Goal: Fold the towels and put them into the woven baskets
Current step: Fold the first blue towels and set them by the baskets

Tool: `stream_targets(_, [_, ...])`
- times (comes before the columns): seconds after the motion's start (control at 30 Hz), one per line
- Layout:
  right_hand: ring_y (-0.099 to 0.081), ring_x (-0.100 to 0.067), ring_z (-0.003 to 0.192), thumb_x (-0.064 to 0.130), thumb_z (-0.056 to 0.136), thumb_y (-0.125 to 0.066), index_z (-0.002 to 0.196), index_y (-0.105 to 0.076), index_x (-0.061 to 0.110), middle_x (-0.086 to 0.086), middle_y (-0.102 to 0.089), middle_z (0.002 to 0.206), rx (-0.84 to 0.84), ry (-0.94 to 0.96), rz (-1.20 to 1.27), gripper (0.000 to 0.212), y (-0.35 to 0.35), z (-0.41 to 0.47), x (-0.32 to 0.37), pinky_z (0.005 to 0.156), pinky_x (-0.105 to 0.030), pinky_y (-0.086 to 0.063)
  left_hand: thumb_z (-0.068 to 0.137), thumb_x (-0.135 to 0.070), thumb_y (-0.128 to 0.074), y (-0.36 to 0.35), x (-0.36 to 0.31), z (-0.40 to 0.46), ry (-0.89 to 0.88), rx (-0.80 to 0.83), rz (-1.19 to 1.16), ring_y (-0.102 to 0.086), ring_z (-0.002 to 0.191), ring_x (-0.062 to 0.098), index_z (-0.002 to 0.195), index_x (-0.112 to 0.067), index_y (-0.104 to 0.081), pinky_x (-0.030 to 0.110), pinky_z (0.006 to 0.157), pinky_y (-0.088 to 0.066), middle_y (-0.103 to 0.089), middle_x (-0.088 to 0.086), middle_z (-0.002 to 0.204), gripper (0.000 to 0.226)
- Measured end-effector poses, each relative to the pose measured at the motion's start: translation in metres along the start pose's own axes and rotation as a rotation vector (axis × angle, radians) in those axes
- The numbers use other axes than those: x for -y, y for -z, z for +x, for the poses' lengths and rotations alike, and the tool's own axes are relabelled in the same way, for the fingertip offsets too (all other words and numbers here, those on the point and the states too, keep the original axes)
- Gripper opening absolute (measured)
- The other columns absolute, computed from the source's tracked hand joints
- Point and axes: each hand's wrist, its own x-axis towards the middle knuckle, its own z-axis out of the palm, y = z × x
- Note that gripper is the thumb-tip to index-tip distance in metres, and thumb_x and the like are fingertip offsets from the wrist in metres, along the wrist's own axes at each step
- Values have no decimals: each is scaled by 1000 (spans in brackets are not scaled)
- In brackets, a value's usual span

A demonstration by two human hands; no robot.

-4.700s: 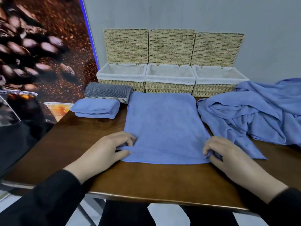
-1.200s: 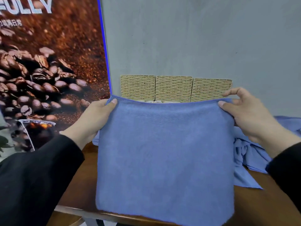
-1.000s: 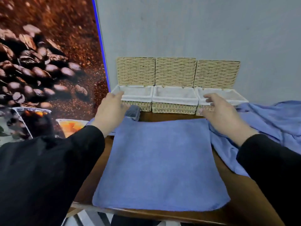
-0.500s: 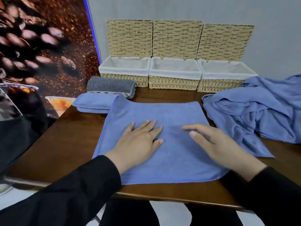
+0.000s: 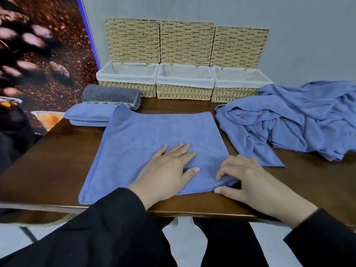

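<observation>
A blue towel (image 5: 146, 135) lies spread flat on the brown table (image 5: 48, 166). My left hand (image 5: 169, 168) rests palm down on its near middle, fingers apart. My right hand (image 5: 248, 180) pinches the towel's near right corner between thumb and fingers. Three woven baskets with white liners stand open at the back: left (image 5: 127, 81), middle (image 5: 185, 87), right (image 5: 238, 89), their lids leaning on the wall. Nothing shows inside them.
A folded blue towel (image 5: 88, 116) and a rolled grey towel (image 5: 109, 95) lie at the left rear. A heap of unfolded blue towels (image 5: 289, 120) covers the table's right side. A coffee-bean poster (image 5: 38, 54) stands at the left.
The towel was lifted, laid flat and smoothed. Since half a second ago, my right hand slid to the near right corner and closed on it; my left hand stayed flat.
</observation>
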Motion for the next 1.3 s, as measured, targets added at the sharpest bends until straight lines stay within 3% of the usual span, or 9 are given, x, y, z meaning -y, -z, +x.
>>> stream_targets(0.23, [-48, -2, 97, 60, 88, -63, 83, -54, 40, 21, -52, 91, 1, -46, -52, 23, -4, 10, 11, 97, -33, -32, 102, -62, -30, 0, 0, -2, 5, -3, -34, -3, 153, 0, 158, -35, -27, 34, 127, -1, -11, -14, 168, 63])
stream_targets(0.4, [-47, -9, 78, 37, 99, -60, 83, -52, 27, 12, -50, 79, -78, 13, -95, 21, -9, 24, 25, 91, -37, -37, 103, -57, -32, 0, 0, -2, 10, 6, -35, -4, 153, 1, 158, -34, -27, 34, 127, -1, -11, -13, 168, 60])
stream_targets(0.53, [-50, -17, 74, 20, 99, -58, 101, -51, 21, 8, -55, 76, -140, 23, -89, 8, -5, 30, 31, 85, -38, -41, 104, -56, -32, 1, -1, -2, 10, 8, -46, -4, 153, 1, 158, -34, -29, 35, 127, -2, -12, -12, 168, 59])
stream_targets(0.67, [-55, -22, 92, 10, 92, -56, 118, -50, 19, 8, -61, 97, 35, 54, -284, 28, 3, 33, 34, 91, -39, -37, 102, -60, -34, 1, 0, -1, 20, 12, -67, -4, 153, 0, 157, -34, -31, 35, 127, -1, -13, -12, 168, 61])
stream_targets(0.83, [-51, -24, 78, 2, 74, -63, 104, -48, 26, 5, -55, 86, -42, -37, -501, 40, 16, 19, 22, 70, -39, -33, 103, -59, -33, 1, 0, -2, 16, 17, -70, -2, 153, -1, 158, -35, -28, 35, 127, 0, -11, -14, 168, 61])
stream_targets(0.97, [-47, -20, 79, 4, 82, -57, 106, -50, 23, 4, -51, 91, -64, -36, -345, 31, 17, 9, 26, 64, -36, -39, 102, -60, -33, 1, 0, -1, 17, 16, -67, -3, 153, -1, 158, -34, -29, 35, 126, 0, -11, -13, 168, 61])
stream_targets(1.07, [-37, -15, 63, -5, 79, -55, 101, -50, 18, 4, -47, 79, -98, -39, -283, 33, 12, 16, 30, 47, -27, -20, 102, -59, -34, 0, 0, -2, 17, 3, -55, -4, 153, -1, 157, -34, -30, 34, 126, 0, -12, -14, 168, 60])
stream_targets(1.17, [-35, -15, 57, 7, 76, -64, 90, -52, 19, 7, -47, 66, -168, -46, -325, 22, 8, 22, 32, 48, -22, -9, 102, -59, -34, 0, -1, -2, 18, -8, -49, -5, 153, -1, 156, -35, -31, 33, 126, -1, -13, -15, 167, 59])
stream_targets(1.3, [-47, -18, 66, 31, 84, -62, 94, -52, 24, 6, -58, 76, -95, 19, -379, 16, 3, 22, 35, 61, -32, -29, 102, -61, -32, -3, 0, -2, 17, -16, -45, -4, 152, -2, 157, -36, -30, 33, 126, -1, -11, -16, 167, 61])
